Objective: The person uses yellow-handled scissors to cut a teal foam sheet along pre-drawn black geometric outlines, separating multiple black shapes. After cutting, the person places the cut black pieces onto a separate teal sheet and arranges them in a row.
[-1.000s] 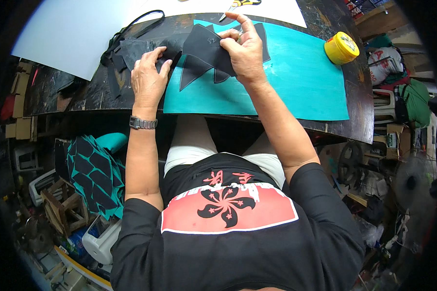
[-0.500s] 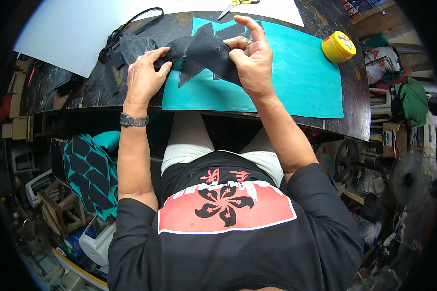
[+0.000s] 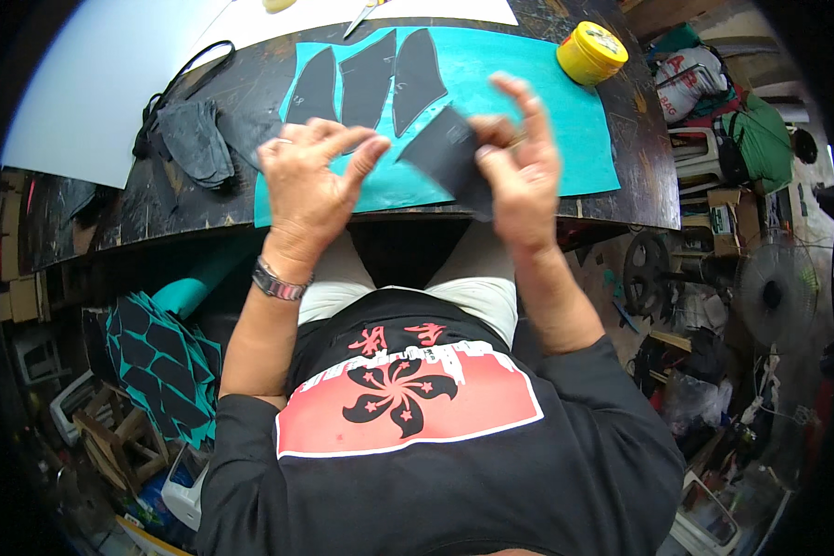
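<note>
My right hand [image 3: 526,171] pinches a black flat piece [image 3: 447,153], probably leather, between thumb and fingers; it hangs tilted over the near part of a teal sheet [image 3: 528,111]. Motion blurs the hand and the piece. To its left, my left hand [image 3: 315,176] hovers above the sheet's near left side, thumb and forefinger stretched toward the piece but apart from it, with nothing visible in them. Beyond the hands lie a left black piece [image 3: 315,88], a middle black piece [image 3: 368,79] and a right black piece [image 3: 419,79], side by side on the sheet with pale marks.
Stacked dark pieces [image 3: 195,144] and a black strap [image 3: 162,102] lie left on the dark table [image 3: 222,199]. A yellow tub [image 3: 588,56] stands on the sheet's far right corner. Scissors [image 3: 361,17] lie at the back. Teal-and-black cut sheets [image 3: 162,366] hang below left.
My left hand has come off the dark pieces, toward me and right. The right hand has drawn its black piece nearer me, uncovering the three pieces. The whole view has shifted.
</note>
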Motion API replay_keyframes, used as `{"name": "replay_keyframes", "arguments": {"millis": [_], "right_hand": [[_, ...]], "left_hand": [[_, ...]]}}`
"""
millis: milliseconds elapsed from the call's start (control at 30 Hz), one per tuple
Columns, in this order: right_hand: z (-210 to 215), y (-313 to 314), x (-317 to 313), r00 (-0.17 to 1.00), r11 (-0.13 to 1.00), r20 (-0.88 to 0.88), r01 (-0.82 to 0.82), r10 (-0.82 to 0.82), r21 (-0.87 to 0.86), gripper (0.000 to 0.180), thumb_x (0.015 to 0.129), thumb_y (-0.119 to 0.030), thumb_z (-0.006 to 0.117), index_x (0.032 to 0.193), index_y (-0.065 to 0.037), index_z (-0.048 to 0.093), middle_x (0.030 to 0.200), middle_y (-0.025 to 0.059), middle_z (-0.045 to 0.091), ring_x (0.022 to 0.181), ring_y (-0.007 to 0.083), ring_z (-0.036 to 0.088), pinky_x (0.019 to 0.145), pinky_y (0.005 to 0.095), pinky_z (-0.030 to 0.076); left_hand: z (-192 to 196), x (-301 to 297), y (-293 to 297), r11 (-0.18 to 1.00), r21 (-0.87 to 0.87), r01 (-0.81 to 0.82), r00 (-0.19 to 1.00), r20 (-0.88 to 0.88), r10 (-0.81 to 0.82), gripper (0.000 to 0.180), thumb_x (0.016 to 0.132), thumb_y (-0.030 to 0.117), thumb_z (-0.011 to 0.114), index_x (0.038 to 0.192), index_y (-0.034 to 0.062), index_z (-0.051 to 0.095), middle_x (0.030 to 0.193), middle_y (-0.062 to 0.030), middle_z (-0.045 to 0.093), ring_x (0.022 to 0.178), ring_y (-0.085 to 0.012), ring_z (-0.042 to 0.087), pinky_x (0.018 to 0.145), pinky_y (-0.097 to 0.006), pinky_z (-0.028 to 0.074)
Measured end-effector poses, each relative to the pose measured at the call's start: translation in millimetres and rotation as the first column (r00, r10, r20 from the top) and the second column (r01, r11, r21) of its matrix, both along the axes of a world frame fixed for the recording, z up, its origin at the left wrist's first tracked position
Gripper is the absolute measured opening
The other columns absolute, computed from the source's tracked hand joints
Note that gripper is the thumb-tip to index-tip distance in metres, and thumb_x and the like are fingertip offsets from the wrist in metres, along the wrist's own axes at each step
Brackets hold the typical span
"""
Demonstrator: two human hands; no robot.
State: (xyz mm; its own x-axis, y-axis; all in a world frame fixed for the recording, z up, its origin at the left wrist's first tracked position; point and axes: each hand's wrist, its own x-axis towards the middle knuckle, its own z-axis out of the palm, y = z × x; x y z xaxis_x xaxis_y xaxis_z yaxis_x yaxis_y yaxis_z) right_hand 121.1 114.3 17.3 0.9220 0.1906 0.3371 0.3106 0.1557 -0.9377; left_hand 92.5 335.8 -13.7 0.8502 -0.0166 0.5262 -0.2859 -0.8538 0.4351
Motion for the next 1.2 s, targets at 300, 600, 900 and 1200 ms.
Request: {"name": "replay_keyframes", "arguments": {"millis": [300,600,900,1200], "right_hand": [[-21.7,-7.9,-30.3,0.997,1.0,-0.075,-0.027,0.027,-0.002,0.067,0.082,0.016,0.041,0.145,-0.006,0.039,0.108,0.012,0.065,0.1,0.0136,0.062,0.091,0.0265,0.048],[-24.9,-13.0,-37.5,0.985,0.996,-0.151,-0.086,0.086,0.007,0.071,0.087,0.012,0.05,0.152,-0.004,0.025,0.124,0.017,0.059,0.11,0.0171,0.059,0.095,0.029,0.046],[-14.8,-41.9,14.4,0.988,0.972,-0.02,0.146,-0.152,-0.183,0.098,0.082,-0.006,0.076,0.156,-0.011,0.012,0.13,0.0198,0.05,0.115,0.0248,0.055,0.094,0.0307,0.047],[-48.5,-55.5,134.9,0.994,0.999,-0.093,0.048,-0.049,-0.022,0.076,0.076,0.009,0.07,0.144,-0.006,0.039,0.085,0.0057,0.062,0.073,0.0114,0.058,0.06,0.0236,0.047]], "left_hand": [[-3.4,-22.2,-58.3,0.438,-0.895,-0.085,0.787,-0.33,-0.521,0.055,0.098,0.033,0.062,0.143,0.0076,0.043,0.122,-0.0094,0.06,0.1,-0.0074,0.056,0.081,-0.024,0.048],[-23.1,-18.8,-65.1,0.011,-0.991,-0.13,0.859,-0.118,-0.498,0.03,0.095,0.023,0.068,0.117,0.0012,0.067,0.107,-0.0048,0.07,0.092,-0.0093,0.064,0.082,-0.026,0.051],[-7.9,8.2,-64.4,0.381,-0.918,0.11,0.794,-0.149,-0.589,0.023,0.092,0.003,0.067,0.114,-0.0036,0.069,0.1,-0.0036,0.071,0.087,-0.0077,0.063,0.078,-0.024,0.053],[-29.7,63.1,-92.7,0.476,-0.879,-0.008,0.779,-0.304,-0.548,0.071,0.087,0.003,0.072,0.148,0.0038,0.033,0.098,-0.0111,0.07,0.082,-0.0122,0.069,0.069,-0.025,0.056]]}}
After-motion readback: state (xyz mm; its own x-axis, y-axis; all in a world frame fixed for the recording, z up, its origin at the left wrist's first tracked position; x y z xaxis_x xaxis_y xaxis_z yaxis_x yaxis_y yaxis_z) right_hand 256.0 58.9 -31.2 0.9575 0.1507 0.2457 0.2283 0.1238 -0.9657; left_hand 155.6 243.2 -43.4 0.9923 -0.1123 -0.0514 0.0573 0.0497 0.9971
